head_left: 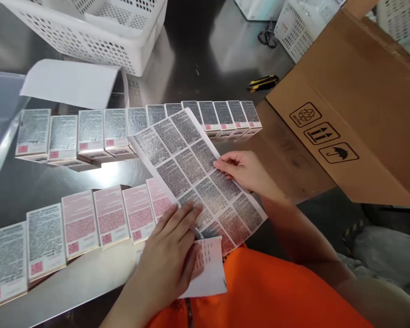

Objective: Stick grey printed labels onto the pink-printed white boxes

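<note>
A sheet of printed labels (194, 166), with grey text blocks in a grid, slants across the middle in front of me. My right hand (244, 171) pinches with thumb and forefinger at its right side, on the edge of a label. My left hand (169, 250) holds the lower left part of the sheet, fingers laid over the labels. Beneath my left thumb is a white paper (210, 273) with rows of small print, hanging toward my orange clothing. Left of that hand stands a slanting row of small boxes, some pink-labelled (111, 214), some grey-labelled (46, 239).
Behind the sheet runs another row of grey-labelled boxes (90, 130). A white perforated basket (123, 48) stands at the back left, near a curved white sheet (70, 82). To the right are a cardboard carton (355, 100), a yellow-black cutter (263, 83) and scissors (268, 35).
</note>
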Demonstrator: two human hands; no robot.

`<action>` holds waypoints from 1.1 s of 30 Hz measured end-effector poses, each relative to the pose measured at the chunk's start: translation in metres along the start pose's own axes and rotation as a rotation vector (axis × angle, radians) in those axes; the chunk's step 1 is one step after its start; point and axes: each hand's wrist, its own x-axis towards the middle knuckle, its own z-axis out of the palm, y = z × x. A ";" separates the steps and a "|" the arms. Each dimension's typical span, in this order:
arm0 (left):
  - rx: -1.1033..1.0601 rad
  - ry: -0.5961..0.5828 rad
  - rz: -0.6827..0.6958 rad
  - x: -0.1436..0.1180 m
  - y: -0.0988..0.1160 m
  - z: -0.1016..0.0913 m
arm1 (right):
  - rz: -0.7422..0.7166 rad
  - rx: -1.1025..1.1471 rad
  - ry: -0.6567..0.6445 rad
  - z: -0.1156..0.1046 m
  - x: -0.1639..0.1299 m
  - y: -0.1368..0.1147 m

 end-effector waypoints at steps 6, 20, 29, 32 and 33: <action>-0.001 0.007 0.004 -0.001 0.000 0.000 | -0.074 -0.143 -0.014 -0.001 0.001 -0.001; 0.037 -0.001 0.020 0.002 0.001 -0.003 | -0.175 -0.374 0.283 0.006 0.002 0.002; 0.134 -0.083 0.101 -0.003 -0.004 -0.004 | -0.339 -0.378 0.099 -0.007 0.015 0.008; 0.162 -0.111 0.126 -0.003 -0.005 -0.005 | -0.386 -0.396 0.111 -0.004 0.017 0.005; 0.169 -0.119 0.130 -0.004 -0.005 -0.005 | -0.383 -0.372 0.119 -0.003 0.017 0.004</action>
